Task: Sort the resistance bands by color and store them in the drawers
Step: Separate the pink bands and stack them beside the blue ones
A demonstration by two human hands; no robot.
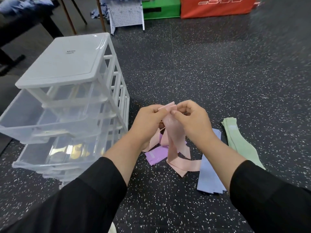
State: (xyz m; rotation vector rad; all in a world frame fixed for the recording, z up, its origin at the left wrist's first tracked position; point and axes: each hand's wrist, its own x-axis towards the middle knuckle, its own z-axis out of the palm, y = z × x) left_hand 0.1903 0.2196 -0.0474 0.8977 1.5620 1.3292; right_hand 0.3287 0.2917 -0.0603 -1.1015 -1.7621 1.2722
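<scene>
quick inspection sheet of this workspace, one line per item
surface: black speckled floor
job's things: pink band lifted; purple band, blue bands, green bands on floor; drawer unit with upper drawers pulled out
clutter: nothing seen
hands: left hand and right hand both pinch the pink band's top
cables: nothing seen
surroundings: white pegboard rack, green box, orange box

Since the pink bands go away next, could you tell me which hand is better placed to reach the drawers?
Probably the left hand: the drawer unit stands on its side, drawers open. Both hands pinch the pink band.
</scene>
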